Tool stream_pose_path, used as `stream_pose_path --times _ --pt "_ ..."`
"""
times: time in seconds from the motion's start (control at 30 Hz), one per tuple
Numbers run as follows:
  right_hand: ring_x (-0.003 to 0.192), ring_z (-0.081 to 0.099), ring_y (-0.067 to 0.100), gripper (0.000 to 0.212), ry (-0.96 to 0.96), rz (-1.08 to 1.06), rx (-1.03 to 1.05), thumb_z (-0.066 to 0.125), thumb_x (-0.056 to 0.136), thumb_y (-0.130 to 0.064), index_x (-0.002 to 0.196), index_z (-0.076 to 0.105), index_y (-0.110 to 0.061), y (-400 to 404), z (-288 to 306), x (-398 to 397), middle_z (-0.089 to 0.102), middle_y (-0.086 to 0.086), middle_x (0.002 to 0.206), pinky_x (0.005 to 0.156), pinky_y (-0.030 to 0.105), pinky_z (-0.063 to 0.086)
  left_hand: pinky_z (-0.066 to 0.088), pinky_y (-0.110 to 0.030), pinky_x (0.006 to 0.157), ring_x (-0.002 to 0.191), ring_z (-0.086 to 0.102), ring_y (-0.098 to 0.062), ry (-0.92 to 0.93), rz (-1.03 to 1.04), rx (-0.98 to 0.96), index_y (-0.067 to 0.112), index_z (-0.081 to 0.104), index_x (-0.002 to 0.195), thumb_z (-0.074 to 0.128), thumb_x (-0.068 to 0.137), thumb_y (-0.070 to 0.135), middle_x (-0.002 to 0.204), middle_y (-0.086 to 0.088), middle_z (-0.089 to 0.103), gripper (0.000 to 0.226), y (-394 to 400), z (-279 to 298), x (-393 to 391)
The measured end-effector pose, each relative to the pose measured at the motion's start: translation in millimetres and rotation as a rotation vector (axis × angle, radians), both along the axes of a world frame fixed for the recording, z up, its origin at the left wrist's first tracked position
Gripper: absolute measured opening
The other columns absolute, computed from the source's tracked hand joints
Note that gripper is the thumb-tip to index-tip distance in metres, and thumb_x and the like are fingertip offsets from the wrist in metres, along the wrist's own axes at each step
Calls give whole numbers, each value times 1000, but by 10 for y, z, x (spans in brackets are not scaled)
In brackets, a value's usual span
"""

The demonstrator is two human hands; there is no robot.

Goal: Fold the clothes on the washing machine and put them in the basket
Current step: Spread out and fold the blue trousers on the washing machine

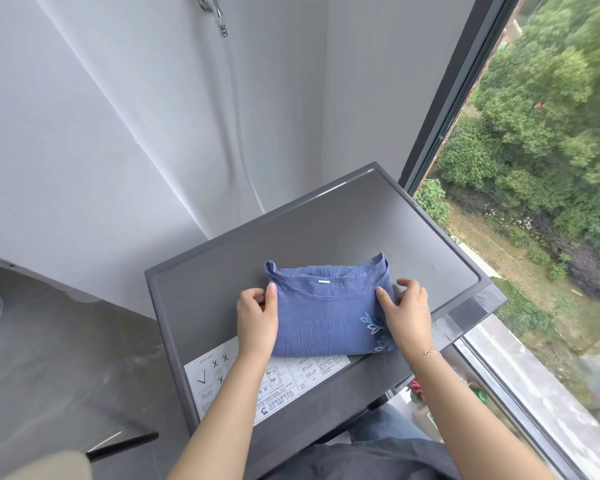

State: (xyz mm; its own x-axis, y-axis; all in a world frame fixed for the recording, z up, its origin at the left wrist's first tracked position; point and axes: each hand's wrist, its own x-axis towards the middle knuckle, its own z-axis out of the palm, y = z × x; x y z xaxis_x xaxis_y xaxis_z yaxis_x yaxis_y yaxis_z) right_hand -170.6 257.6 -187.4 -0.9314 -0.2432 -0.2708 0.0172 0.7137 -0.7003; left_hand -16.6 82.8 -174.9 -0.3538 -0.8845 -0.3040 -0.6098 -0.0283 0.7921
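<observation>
A blue shirt (323, 313) with a pale leaf print lies folded into a neat rectangle on the dark grey top of the washing machine (343, 220), neckline facing away from me. My left hand (257, 317) grips the shirt's left edge, thumb on top. At the right edge my right hand (407, 313) pinches the fabric, partly covering the leaf print. No basket is in view.
A white instruction sticker (222, 379) lies on the machine's near edge. A large window (534, 168) runs along the right, close to the machine. Grey walls with a white hose (236, 109) rise behind. A dark counter (49, 358) sits at the left.
</observation>
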Motion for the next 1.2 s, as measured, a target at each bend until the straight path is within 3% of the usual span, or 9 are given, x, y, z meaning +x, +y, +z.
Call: stream_pose_path --times 0.07,0.27,0.33,0.5,0.67,0.77,0.9,1.03,1.2 --pt "108 56 28 50 -48 3 17 68 86 -36 122 53 -6 17 8 -53 58 10 115 92 39 45 37 -27 78 93 53 -16 -8 -14 168 16 45 107 53 94 43 97 6 55 31 -8 47 -93" --pt "70 58 15 26 -297 74 -88 73 83 -30 77 57 -11 -90 157 -103 61 -4 71 53 21 39 45 -31 90 105 60 -18 -31 -188 407 13 62 114 51 98 38 113 -1 65 32 9 34 -328" --pt "68 61 15 25 -371 47 -175 74 83 -29 73 59 -12 -82 175 -117 64 -3 69 56 24 47 46 -33 98 110 60 -16 43 -169 434 18 64 116 51 98 39 115 3 66 31 18 57 -316" --pt "92 72 19 23 -605 27 -513 69 90 -23 107 67 -8 -63 307 -298 76 4 98 81 33 58 42 -37 107 115 59 -9 226 -108 489 30 60 117 50 98 41 120 11 65 24 -8 200 -326" --pt "96 71 22 30 -527 102 -654 69 89 -22 114 62 -7 -189 578 -510 74 6 105 83 36 57 47 -32 99 111 63 -8 414 -56 326 26 62 117 58 95 36 114 11 70 24 -83 532 -409" --pt "90 72 20 29 -472 108 -697 72 87 -22 110 60 -8 -198 726 -517 75 5 99 72 31 57 51 -30 90 106 66 -13 426 -26 223 21 63 112 60 94 35 109 7 72 23 -84 687 -440" --pt "85 72 20 23 -404 37 -763 72 87 -22 104 61 -11 -90 837 -388 75 5 95 68 30 57 51 -39 92 102 67 -19 430 -41 117 19 65 103 62 93 34 104 0 72 18 -41 755 -507" --pt "90 71 23 25 -301 -94 -815 71 88 -21 109 62 -12 259 892 -75 74 7 101 77 36 58 51 -45 93 98 66 -21 409 -143 66 21 64 98 59 93 39 99 0 71 19 162 736 -485" --pt "87 72 20 25 -179 -372 -888 68 90 -18 113 61 -12 885 856 568 74 5 101 72 33 59 50 -42 91 94 65 -19 386 -415 96 19 64 98 55 96 37 97 2 70 20 550 701 -427"
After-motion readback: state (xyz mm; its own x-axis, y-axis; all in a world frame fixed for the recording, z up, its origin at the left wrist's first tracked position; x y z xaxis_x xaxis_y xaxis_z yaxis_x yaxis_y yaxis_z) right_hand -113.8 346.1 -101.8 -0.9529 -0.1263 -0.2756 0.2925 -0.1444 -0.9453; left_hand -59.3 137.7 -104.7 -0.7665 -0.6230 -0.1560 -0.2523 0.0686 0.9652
